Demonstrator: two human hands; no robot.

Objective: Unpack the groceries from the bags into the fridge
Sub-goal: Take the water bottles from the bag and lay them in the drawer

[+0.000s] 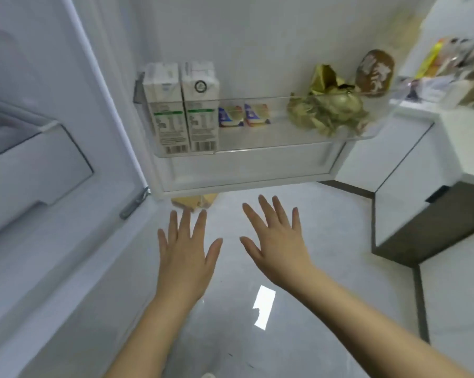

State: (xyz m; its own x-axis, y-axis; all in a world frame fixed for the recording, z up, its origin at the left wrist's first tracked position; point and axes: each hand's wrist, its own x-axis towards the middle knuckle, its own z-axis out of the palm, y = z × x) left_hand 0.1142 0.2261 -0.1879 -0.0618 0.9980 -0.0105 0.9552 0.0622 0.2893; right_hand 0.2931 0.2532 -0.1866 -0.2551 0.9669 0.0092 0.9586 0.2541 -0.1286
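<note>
The fridge door [246, 45] stands open ahead of me. Its clear shelf [257, 151] holds two white cartons [181, 105], two small blue-and-yellow packs [244, 115], a gold-green crumpled packet [328, 107] and a brown round pack [376, 73]. My left hand [186, 252] and my right hand [276, 241] are stretched out below the shelf, fingers spread, palms down, holding nothing. A brown paper bag [195, 201] peeks out on the floor under the door, just past my left fingertips.
The fridge body with a drawer [31, 165] is at the left. A white counter [465, 137] at the right carries several blurred groceries [448, 66]. Below it is a dark cabinet base [432, 222]. Glossy grey floor [257, 323] lies beneath my arms.
</note>
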